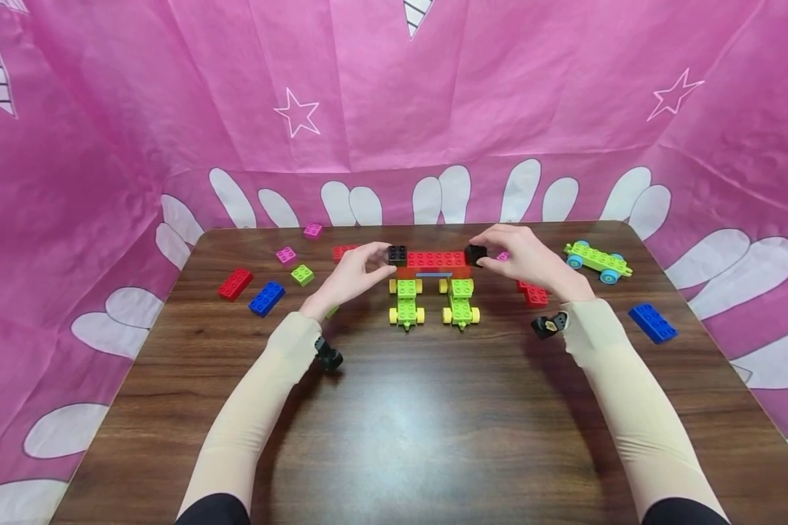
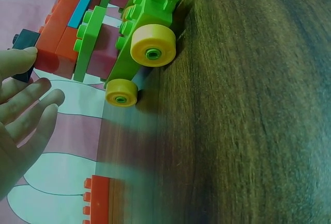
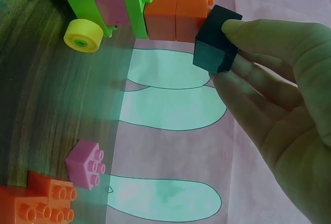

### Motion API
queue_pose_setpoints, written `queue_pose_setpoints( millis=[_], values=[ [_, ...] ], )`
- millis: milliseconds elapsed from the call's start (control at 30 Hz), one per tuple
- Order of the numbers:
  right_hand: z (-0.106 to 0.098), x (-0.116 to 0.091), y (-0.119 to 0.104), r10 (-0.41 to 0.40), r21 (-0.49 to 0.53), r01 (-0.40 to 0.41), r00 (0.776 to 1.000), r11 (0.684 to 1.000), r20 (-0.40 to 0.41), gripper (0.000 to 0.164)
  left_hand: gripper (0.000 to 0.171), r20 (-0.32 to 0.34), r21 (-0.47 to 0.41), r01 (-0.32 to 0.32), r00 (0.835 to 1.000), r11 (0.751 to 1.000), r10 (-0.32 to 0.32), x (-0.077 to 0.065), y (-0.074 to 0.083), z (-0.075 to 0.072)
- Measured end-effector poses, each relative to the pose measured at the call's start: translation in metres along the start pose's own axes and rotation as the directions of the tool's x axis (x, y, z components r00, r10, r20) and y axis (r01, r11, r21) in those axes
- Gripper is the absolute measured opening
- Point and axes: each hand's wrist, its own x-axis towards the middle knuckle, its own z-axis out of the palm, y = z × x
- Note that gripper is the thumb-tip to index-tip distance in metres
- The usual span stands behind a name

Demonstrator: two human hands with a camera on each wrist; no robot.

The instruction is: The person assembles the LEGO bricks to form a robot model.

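Note:
Between the hands stands a build of long red bricks (image 1: 436, 260) with a thin blue strip (image 1: 433, 275). It rests on two green wheeled bases (image 1: 406, 312) with yellow wheels; pink bricks (image 2: 103, 53) sit between the green layers. At the left end of the red bricks, my left hand (image 1: 357, 273) pinches a black brick (image 1: 397, 255) by thumb and fingers. My right hand (image 1: 519, 255) pinches another black brick (image 3: 217, 40), tilted, at the upper right end; in the right wrist view it overlaps the red brick's corner.
Loose red (image 1: 236, 284), blue (image 1: 266, 299), pink (image 1: 286, 255) and green (image 1: 303, 275) bricks lie at left. To the right are stacked red bricks (image 1: 534, 293), a blue brick (image 1: 653, 323) and a green base with blue wheels (image 1: 597, 259). A pink curtain (image 1: 381, 95) hangs behind the table (image 1: 394, 437).

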Motion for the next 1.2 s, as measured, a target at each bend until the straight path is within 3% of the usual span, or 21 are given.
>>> queue_pose_setpoints(
  millis=[367, 633, 1033, 1200],
  values=[
    [-0.0032, 0.0024, -0.0023, 0.017, 0.018, -0.018, 0.999, 1.0, 0.045, 0.033, 0.04, 0.003, 0.004, 0.005, 1.0, 1.0, -0.005, 0.0017, -0.0003, 0.0],
    [-0.0008, 0.0028, 0.0, -0.023, 0.016, 0.022, 0.999, 1.0, 0.022, 0.033, 0.042, 0.003, 0.002, 0.004, 1.0, 1.0, -0.004, 0.0008, -0.0003, -0.0012],
    [0.0007, 0.0017, -0.0008, 0.102, 0.06, -0.105, 0.993, 0.993, 0.051, 0.037, 0.041, 0.003, -0.004, -0.007, 1.0, 1.0, 0.007, 0.0012, -0.0008, -0.0005],
    [-0.0006, 0.0026, -0.0007, 0.076, 0.037, -0.078, 0.996, 0.996, 0.037, 0.033, 0.042, 0.005, -0.009, -0.013, 1.0, 1.0, 0.013, 0.0014, 0.0003, -0.001]
  ],
)
